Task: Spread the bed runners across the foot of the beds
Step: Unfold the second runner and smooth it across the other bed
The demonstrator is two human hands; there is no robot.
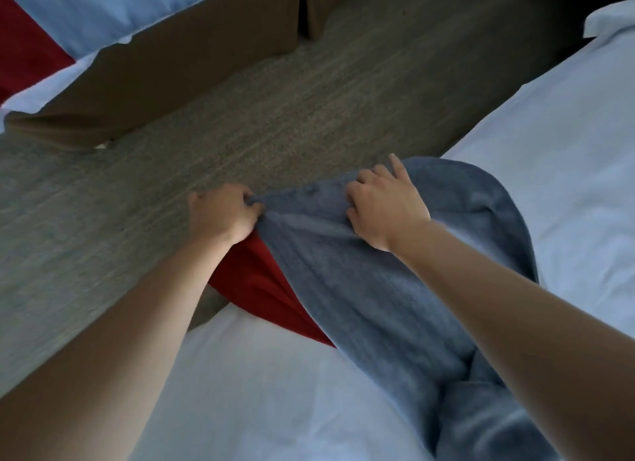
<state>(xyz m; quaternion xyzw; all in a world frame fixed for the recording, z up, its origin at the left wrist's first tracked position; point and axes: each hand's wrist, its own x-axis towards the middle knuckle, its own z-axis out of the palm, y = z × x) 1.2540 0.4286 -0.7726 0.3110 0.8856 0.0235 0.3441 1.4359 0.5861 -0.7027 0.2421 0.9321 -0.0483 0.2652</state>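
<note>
Beneath us lies the near bed [275,392], its white sheet carrying one runner [360,288], grey side up and red beneath, bunched across the edge. Our left hand [223,213] pinches its hem and our right hand [385,209] curls into the cloth, likely to draw it flat. Across the carpet [240,123], a second bed [103,13] shows another red runner [24,48].

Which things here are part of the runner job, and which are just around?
Job:
- runner, grey face up, red side showing beneath
- near bed with white sheet
- left hand gripping the runner's edge
- right hand gripping the runner
- far bed, red runner already on it

Around:
- carpet
- brown bed base
</note>
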